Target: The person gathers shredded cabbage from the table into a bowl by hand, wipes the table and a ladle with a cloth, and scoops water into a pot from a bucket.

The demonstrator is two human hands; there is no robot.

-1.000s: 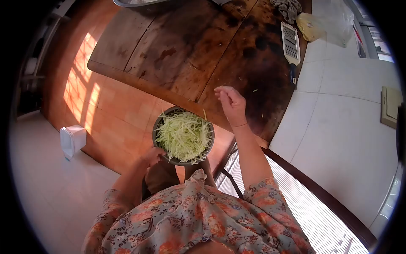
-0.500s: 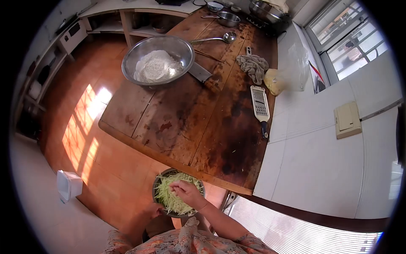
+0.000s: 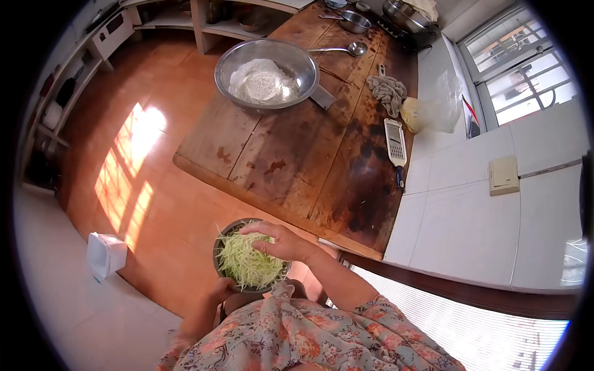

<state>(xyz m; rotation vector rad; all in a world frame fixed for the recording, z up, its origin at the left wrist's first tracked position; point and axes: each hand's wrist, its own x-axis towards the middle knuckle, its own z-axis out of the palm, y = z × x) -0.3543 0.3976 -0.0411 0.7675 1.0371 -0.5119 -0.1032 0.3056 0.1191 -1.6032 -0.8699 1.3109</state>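
Note:
A dark round bowl (image 3: 218,255) heaped with pale green shreds (image 3: 249,261) is at my lap, in front of the table's near edge. My left hand (image 3: 224,287) grips the bowl's rim at its lower left. Over the upper right of the heap is my right hand (image 3: 272,241), palm down, with thumb and fingers apart and nothing seen between them. On the wooden table (image 3: 291,154), a large metal bowl (image 3: 307,62) holds white powder (image 3: 263,82). A grater (image 3: 395,141) with a dark handle lies near the table's right edge.
A flat blade (image 3: 322,97), a ladle (image 3: 356,49) and a small pan (image 3: 354,22) are farther back on the table. A grey cloth (image 3: 387,93) and a plastic bag (image 3: 442,111) sit at the right. A white bin (image 3: 106,254) stands at the left.
My right hand has come down from above the table's near edge to the shreds, and its fingers have spread. The view has tilted up, showing the metal bowl. My left hand stays on the rim.

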